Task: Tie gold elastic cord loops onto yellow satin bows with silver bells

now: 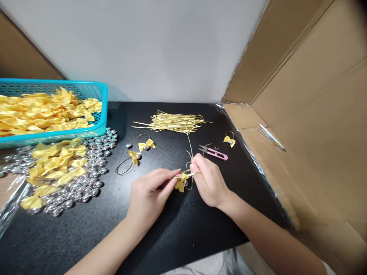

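Note:
My left hand and my right hand meet over the black table. Both pinch a gold cord stretched between their fingertips. A small yellow ribbon bow with a silver bell hangs from that cord just below the fingers. The cord's loose end rises toward the bundle of gold cords farther back. Pink thread snips lie just beyond my right hand.
A blue basket full of yellow bows stands at the far left. Loose bows and several silver bells are heaped before it. Three finished bows with loops lie around. Cardboard wall closes the right.

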{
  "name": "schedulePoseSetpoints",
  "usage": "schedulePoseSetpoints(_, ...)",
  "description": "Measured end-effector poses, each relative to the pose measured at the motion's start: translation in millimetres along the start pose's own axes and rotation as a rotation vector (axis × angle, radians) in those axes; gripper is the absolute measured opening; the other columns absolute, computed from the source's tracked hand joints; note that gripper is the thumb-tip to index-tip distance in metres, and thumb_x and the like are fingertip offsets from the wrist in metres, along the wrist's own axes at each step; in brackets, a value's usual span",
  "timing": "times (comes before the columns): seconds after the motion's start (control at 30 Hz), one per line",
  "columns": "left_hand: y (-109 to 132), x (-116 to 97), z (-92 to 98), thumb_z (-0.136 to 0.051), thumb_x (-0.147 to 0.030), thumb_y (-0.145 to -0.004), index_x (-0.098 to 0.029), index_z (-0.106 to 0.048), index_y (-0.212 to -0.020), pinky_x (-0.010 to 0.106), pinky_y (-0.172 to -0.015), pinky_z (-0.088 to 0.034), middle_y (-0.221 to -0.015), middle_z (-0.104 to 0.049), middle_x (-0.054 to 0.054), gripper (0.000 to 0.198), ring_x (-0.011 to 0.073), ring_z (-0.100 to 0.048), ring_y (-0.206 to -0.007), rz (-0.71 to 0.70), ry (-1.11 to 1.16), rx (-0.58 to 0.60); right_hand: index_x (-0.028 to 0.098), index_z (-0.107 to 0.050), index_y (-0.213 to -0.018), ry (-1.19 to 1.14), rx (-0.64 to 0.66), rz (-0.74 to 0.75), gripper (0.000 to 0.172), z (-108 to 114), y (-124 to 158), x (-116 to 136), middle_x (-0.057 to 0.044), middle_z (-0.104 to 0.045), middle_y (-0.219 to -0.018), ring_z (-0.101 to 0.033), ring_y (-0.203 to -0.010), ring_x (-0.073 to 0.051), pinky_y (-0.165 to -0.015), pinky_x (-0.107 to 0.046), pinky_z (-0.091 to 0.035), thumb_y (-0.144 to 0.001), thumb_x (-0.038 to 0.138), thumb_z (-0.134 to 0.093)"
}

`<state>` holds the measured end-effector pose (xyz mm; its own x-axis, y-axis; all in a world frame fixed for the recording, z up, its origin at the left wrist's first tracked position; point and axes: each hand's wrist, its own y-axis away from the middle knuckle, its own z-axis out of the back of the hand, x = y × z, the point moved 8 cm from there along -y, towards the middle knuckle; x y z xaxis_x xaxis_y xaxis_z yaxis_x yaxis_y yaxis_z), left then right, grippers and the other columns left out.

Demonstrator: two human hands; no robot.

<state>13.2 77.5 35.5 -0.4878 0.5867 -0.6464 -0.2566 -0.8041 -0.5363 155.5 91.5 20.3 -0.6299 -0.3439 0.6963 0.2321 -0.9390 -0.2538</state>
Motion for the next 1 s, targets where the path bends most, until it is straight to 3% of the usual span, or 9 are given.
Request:
schedulePoseSetpoints(0.13, 1, 16, 4.4, -0.071, -0.017, -0.082, -0.019, -0.078, -0.089, 0.016, -0.056, -0.053, -0.076, -0.077, 0.000, 0.010, 0.0095, -0.068, -0.058, 0.214, 0.103, -0.062, 0.021, -0.041, -0.081, -0.124, 0.126, 0.018, 0.016, -2, -1, -1, 0.004, -0.050, -0.070, -0.047, -0.060, -0.012, -0.057, -0.024, -0.035, -0.093, 0.029, -0.048)
schedulePoseSetpoints(0.3, 6, 30, 2.0, -0.072, -0.023, -0.082, -0.021, -0.078, -0.086, 0.019, -0.056, -0.055, -0.076, -0.077, -0.001, 0.008, 0.0108, -0.069, -0.056, 0.377, 0.170, -0.068, 0.020, -0.055, -0.094, 0.030, -0.110, 0.262, 0.028, 20, 0, 14, 0.001, -0.057, -0.078, -0.053, -0.071, -0.015, -0.068, -0.029, -0.043, -0.077, 0.030, -0.075)
schedulePoseSetpoints(0.47, 1, 21, 5.2, -0.070, -0.021, -0.083, -0.017, -0.077, -0.079, 0.020, -0.053, -0.052, -0.069, -0.076, 0.001, 0.009, 0.0120, -0.067, -0.055, 0.240, 0.023, -0.081, 0.019, -0.058, -0.095, 0.036, -0.298, 0.585, 0.021, 25, 20, 44, 0.000, -0.064, -0.072, -0.055, -0.065, -0.015, -0.063, -0.031, -0.043, -0.082, 0.027, -0.073)
schedulePoseSetpoints(0.6, -1, 5, -0.1, -0.066, -0.013, -0.082, -0.012, -0.074, -0.079, 0.018, -0.053, -0.050, -0.067, -0.073, 0.003, 0.009, 0.0110, -0.066, -0.054, 0.037, -0.100, -0.051, 0.020, -0.064, -0.098, 0.113, -0.293, 0.815, 0.014, 12, 41, 76, 0.005, -0.060, -0.060, -0.049, -0.057, -0.012, -0.059, -0.031, -0.038, -0.085, 0.022, -0.070)
schedulePoseSetpoints(0.7, 0, -1, -3.7, -0.064, -0.010, -0.083, -0.011, -0.072, -0.079, 0.017, -0.053, -0.050, -0.066, -0.072, 0.003, 0.009, 0.0109, -0.066, -0.055, -0.025, -0.149, -0.030, 0.020, -0.071, -0.091, 0.144, -0.252, 0.940, 0.012, 6, 54, 93, 0.006, -0.060, -0.059, -0.044, -0.053, -0.011, -0.058, -0.031, -0.036, -0.084, 0.013, -0.065)
schedulePoseSetpoints(0.87, -1, 1, -1.2, -0.065, -0.010, -0.081, -0.013, -0.070, -0.078, 0.016, -0.053, -0.050, -0.063, -0.069, 0.000, 0.007, 0.0091, -0.064, -0.053, -0.007, -0.155, -0.042, 0.016, -0.070, -0.086, 0.201, -0.248, 0.762, 0.002, 8, 40, 78, 0.003, -0.070, -0.070, -0.055, -0.065, -0.012, -0.066, -0.033, -0.038, -0.085, 0.017, -0.069)
schedulePoseSetpoints(1.0, -2, 4, 3.5, -0.066, -0.010, -0.080, -0.014, -0.069, -0.075, 0.016, -0.054, -0.049, -0.061, -0.068, -0.002, 0.007, 0.0083, -0.062, -0.051, 0.015, -0.182, -0.062, 0.016, -0.069, -0.093, 0.236, -0.209, 0.656, 0.013, 5, 30, 63, 0.001, -0.071, -0.072, -0.056, -0.067, -0.013, -0.069, -0.034, -0.036, -0.086, 0.027, -0.072)
